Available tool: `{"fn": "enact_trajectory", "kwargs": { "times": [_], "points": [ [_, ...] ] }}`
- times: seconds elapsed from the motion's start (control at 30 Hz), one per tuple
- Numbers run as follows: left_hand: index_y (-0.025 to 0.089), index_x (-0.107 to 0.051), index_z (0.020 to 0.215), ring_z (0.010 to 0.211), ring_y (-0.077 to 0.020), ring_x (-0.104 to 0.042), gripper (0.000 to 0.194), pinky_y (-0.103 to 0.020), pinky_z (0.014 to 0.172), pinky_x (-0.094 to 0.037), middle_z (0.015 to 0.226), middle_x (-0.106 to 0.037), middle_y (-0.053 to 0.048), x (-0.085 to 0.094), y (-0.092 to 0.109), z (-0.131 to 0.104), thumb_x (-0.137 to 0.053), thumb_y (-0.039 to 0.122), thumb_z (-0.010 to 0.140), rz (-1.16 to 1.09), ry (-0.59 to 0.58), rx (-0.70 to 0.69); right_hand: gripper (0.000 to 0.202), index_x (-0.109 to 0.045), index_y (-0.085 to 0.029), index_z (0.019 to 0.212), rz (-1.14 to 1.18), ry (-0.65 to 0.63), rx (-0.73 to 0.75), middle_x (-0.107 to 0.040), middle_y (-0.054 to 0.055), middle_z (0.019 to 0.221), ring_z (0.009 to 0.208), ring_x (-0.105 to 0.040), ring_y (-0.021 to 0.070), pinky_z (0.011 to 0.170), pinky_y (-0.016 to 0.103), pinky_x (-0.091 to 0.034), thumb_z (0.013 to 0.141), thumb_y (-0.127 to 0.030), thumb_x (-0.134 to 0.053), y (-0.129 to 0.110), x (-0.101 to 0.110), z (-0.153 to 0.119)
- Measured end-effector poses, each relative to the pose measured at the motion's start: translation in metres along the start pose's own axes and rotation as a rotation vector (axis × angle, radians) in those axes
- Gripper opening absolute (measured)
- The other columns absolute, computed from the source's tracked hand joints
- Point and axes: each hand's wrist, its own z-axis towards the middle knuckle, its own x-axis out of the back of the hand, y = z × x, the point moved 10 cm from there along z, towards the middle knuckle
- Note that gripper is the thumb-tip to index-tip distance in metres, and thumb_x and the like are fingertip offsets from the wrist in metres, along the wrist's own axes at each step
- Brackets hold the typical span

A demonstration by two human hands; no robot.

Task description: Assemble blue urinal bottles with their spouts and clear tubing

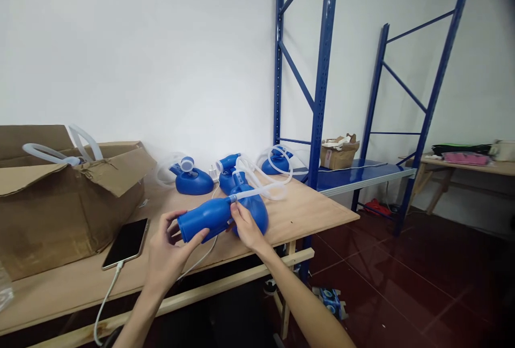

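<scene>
A blue plastic funnel (pixel 207 218), bottle-like in shape, is held level above the table between my two hands. My left hand (pixel 171 249) is closed around its wide end, thumb in front. At the narrow end, my right hand (pixel 246 226) pinches the spot where a translucent hose (pixel 257 192) meets the funnel. Right behind that hand sits a rounded blue bottle (pixel 257 214) with a capped neck, partly covered by the funnel and fingers. The hose loops back over the table toward the other blue bottles.
More blue bottles with hoses, including one at left (pixel 194 182) and one farther right (pixel 277 161), stand along the wall. An open cardboard box (pixel 72 219) and a phone (pixel 126 243) with a white cable lie left on the wooden table (pixel 314 211). A blue rack (pixel 324 69) rises beyond its right end.
</scene>
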Motion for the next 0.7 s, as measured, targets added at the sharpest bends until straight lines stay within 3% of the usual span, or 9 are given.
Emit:
{"fn": "enact_trajectory", "kwargs": {
  "times": [0.2, 0.37, 0.6, 0.7],
  "points": [
    [0.022, -0.059, 0.111, 0.087, -0.0269, -0.075, 0.069, -0.035, 0.065, -0.065, 0.107, -0.071, -0.008, 0.016, -0.016, -0.007, -0.091, 0.054, 0.059, 0.000, 0.034, 0.065, 0.056, -0.065, -0.021, 0.093, 0.191, -0.113, -0.072, -0.063, -0.002, 0.075, 0.062, -0.062, 0.0140, 0.054, 0.025, -0.051, 0.078, -0.075, -0.072, 0.018, -0.010, 0.007],
    [0.022, -0.060, 0.113, 0.085, -0.0275, -0.075, 0.072, -0.036, 0.066, -0.066, 0.103, -0.072, -0.008, 0.028, -0.024, -0.004, -0.092, 0.054, 0.057, -0.010, 0.019, 0.115, 0.054, -0.065, -0.018, 0.078, 0.231, -0.314, -0.126, -0.065, -0.001, 0.069, 0.061, -0.062, 0.0130, 0.059, 0.026, -0.051, 0.080, -0.072, -0.073, 0.019, -0.027, -0.001],
    [0.022, -0.059, 0.109, 0.089, -0.0268, -0.074, 0.066, -0.037, 0.070, -0.066, 0.115, -0.070, -0.010, 0.021, -0.024, -0.005, -0.091, 0.054, 0.060, -0.003, -0.014, 0.091, 0.047, -0.065, -0.017, 0.077, 0.408, -0.189, -0.181, -0.060, -0.003, 0.062, 0.054, -0.057, 0.0100, 0.051, 0.022, -0.044, 0.076, -0.060, -0.085, 0.024, -0.020, 0.003],
    [0.022, -0.057, 0.103, 0.086, -0.0259, -0.074, 0.064, -0.037, 0.069, -0.066, 0.114, -0.070, -0.009, 0.025, -0.026, -0.002, -0.091, 0.054, 0.060, 0.031, -0.037, 0.065, 0.044, -0.064, -0.017, 0.076, 0.498, -0.110, -0.199, -0.059, -0.003, 0.062, 0.052, -0.055, 0.0089, 0.049, 0.021, -0.041, 0.077, -0.056, -0.086, 0.022, -0.008, 0.005]
  ]
}}
